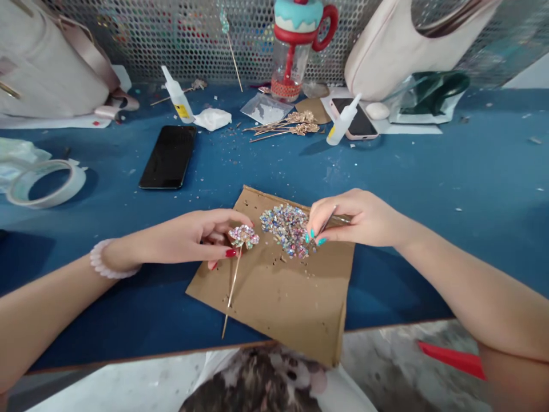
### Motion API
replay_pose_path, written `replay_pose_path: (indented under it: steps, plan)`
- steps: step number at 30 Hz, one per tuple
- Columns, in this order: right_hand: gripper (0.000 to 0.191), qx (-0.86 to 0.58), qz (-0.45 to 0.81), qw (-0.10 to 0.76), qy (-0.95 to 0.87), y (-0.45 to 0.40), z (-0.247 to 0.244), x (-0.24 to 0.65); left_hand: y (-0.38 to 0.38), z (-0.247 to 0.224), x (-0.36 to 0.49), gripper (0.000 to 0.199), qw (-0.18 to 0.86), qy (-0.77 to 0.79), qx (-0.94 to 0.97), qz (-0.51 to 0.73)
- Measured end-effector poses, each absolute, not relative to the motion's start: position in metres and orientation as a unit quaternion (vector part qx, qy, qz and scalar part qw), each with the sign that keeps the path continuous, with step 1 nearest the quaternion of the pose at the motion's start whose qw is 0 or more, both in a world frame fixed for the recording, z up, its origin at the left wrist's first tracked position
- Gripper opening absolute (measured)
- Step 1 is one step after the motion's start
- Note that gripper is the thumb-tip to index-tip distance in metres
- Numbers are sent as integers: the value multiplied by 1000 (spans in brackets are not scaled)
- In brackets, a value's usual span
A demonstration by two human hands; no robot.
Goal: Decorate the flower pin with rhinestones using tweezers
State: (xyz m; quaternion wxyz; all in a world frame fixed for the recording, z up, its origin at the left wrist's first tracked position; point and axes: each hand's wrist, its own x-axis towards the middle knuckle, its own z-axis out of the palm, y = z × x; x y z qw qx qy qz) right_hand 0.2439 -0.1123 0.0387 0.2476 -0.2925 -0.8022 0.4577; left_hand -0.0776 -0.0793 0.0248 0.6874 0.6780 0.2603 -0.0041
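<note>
Shows mod. bright, diffuse light over blue tabletop (pixel 429 183), darker twd. near edge. Casts soft shadows below L hand (pixel 206 234) & R hand (pixel 355 220); throws another leftward from R glue bottle (pixel 343 123). Glints in tiny specks off crystal pile (pixel 285 226), w/ brighter highlights on plastic pouch (pixel 433 103). Stretches pale bag (pixel 47 63) at upper L corner (wide-angle dist.). Renders fingers approx. sharp; blurs patterned fabric (pixel 257 383) at bottom ctr.

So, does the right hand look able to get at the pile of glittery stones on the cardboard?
Yes, most likely: the right hand, pinching a slim metal tool, is at the right edge of the pile; nothing visibly blocks it. The left hand is on the opposite side.
</note>
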Motion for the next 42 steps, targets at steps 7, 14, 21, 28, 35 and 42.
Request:
replay_pose_path:
  steps: [7,14,21,28,35,42]
  plan:
    - [2,-232,469,252,-814,-113,35,240,-77,22,-77,44,686,265,678,-7]
    - [9,-324,446,278,-787,-112,30,238,-78,22,-78,43,682,269,680,-7]
    - [6,-308,450,310,-779,-113,29,238,-77,22,-78,40,686,247,685,-10]
    - [9,-304,413,278,-812,-120,33,230,-76,20,-78,39,676,252,693,-10]
    - [10,-350,399,326,-782,-119,30,231,-77,25,-76,37,672,252,696,-13]
    - [7,-273,400,264,-834,-121,34,229,-78,25,-76,37,673,252,695,-10]
